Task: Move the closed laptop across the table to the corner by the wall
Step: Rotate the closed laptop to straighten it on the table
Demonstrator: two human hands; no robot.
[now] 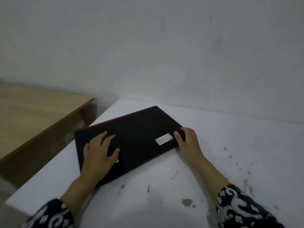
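Both hands on closed laptop [131, 137]: left hand [98, 153] flat atop, right hand [185, 139] clamped on rt edge.

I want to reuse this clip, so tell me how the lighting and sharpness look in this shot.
Head view: dim, flat, greyish light with no glare; soft overall, so the laptop lid shows little detail; left hand and right hand slightly smeared; wide-angle bending at the table edges.

Laptop [131, 137] lies on table [230, 153], near wall [148, 46], hands atop.

Closed laptop [134, 137] on white table [230, 145] near wall corner, left hand [98, 155] flat on lid, right hand [189, 140] gripping edge
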